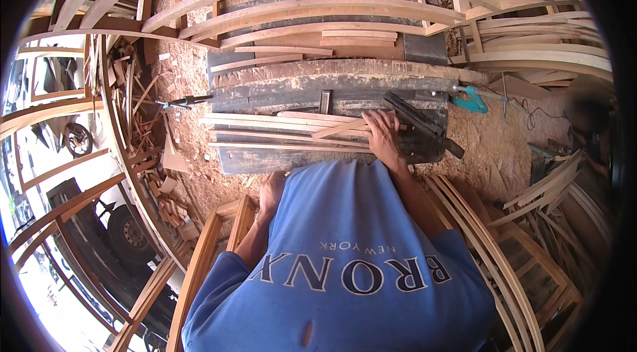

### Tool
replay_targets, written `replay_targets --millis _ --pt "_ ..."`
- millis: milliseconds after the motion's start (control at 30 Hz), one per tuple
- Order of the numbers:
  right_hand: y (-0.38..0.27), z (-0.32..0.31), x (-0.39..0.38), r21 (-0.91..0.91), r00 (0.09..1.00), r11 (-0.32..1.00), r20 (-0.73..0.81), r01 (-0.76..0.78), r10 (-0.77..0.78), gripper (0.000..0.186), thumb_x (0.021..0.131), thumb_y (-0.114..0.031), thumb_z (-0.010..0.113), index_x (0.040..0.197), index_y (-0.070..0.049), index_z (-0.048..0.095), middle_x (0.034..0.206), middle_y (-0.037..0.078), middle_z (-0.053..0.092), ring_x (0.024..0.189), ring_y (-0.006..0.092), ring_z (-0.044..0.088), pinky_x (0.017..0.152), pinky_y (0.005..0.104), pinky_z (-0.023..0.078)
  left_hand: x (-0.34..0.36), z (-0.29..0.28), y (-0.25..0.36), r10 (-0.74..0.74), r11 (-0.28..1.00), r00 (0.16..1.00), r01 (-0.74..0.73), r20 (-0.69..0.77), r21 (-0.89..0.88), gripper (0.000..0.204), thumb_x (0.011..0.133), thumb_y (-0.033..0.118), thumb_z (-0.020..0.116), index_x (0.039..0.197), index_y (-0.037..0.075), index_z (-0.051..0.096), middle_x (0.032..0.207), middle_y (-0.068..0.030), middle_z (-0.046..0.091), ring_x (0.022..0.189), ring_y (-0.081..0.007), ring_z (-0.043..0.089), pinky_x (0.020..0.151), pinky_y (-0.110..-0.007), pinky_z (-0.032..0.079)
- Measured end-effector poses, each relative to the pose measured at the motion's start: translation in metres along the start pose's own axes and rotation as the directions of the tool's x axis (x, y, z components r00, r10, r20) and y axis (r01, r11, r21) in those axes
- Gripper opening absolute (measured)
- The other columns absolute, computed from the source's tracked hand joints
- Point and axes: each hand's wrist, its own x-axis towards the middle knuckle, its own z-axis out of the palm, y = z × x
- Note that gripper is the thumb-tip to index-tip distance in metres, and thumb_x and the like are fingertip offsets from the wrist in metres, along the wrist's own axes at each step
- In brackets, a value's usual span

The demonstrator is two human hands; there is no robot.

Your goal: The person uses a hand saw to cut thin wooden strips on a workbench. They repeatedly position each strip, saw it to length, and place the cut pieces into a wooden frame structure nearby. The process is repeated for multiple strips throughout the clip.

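Several thin wooden strips (265, 121) lie side by side on a dark, worn workbench (265, 165) in front of me. A short strip (338, 129) crosses them at a slant, and its right end goes under my right hand (383, 132). That hand is palm down at the right ends of the strips, its fingers curled over the wood. Just right of it a dark metal bar (418, 116) lies at a slant. My left hand (271, 191) is low beside my blue shirt, short of the bench's near edge. Its fingers are mostly hidden.
Curved wooden frames (318, 7) arch across the far side. Clamps sit at the bench's left (182, 101) and right (470, 100) ends. Wood offcuts (136, 106) pile up at left, and sawdust covers the floor. Long strips (488, 252) stand by my right side. At far right is another person (590, 120).
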Motion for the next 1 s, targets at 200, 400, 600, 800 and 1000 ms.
replay_targets --millis 200,400,600,800,1000 --pt "0.007 0.011 0.040 0.262 0.998 0.965 0.056 0.003 -0.018 0.025 0.084 -0.016 0.069 0.108 -0.011 0.069 0.098 0.010 0.065 0.094 0.0304 0.064 0.088 0.0429 0.047 -0.003 -0.002 -0.019 -0.029 0.999 0.998 0.030 0.055 -0.022 0.031 0.092 0.026 0.059 0.108 0.001 0.067 0.102 -0.0216 0.070 0.095 -0.0357 0.068 0.082 -0.041 0.053" --pt "-0.007 0.030 0.052 0.257 0.947 0.960 0.321 -0.110 0.022 0.028 0.084 -0.017 0.071 0.111 -0.012 0.065 0.112 0.009 0.068 0.104 0.0266 0.064 0.096 0.0452 0.044 -0.004 0.007 -0.029 -0.034 0.999 0.994 0.038 0.106 -0.038 0.030 0.092 0.025 0.060 0.107 0.000 0.067 0.100 -0.0206 0.071 0.093 -0.0335 0.069 0.082 -0.040 0.053" --pt "-0.022 0.019 0.039 0.195 0.993 0.981 0.115 0.017 -0.040 0.029 0.086 -0.014 0.066 0.115 -0.012 0.068 0.106 0.011 0.059 0.109 0.0299 0.054 0.096 0.0433 0.042 0.002 0.010 -0.038 0.019 1.000 0.991 -0.016 0.133 -0.023 0.029 0.091 0.023 0.060 0.106 0.000 0.067 0.098 -0.0198 0.071 0.092 -0.0317 0.070 0.081 -0.039 0.053" --pt "-0.020 -0.002 0.068 0.053 0.950 0.971 -0.228 0.233 -0.215 0.028 0.078 -0.004 0.065 0.105 -0.009 0.070 0.098 0.010 0.058 0.104 0.0299 0.056 0.093 0.0415 0.044 0.019 0.008 -0.045 0.042 0.999 0.990 -0.044 0.137 0.008 0.027 0.091 0.021 0.061 0.105 -0.001 0.067 0.096 -0.0190 0.072 0.090 -0.0299 0.070 0.081 -0.039 0.053" --pt "-0.014 0.003 0.081 -0.088 0.961 0.980 -0.196 0.181 -0.195 0.019 0.081 -0.016 0.063 0.097 -0.012 0.072 0.104 0.005 0.061 0.110 0.0240 0.052 0.096 0.0451 0.037 0.031 0.000 -0.049 0.053 0.996 0.994 -0.060 0.096 0.073 0.025 0.091 0.019 0.061 0.104 -0.001 0.068 0.094 -0.0182 0.072 0.089 -0.0282 0.070 0.081 -0.038 0.054"
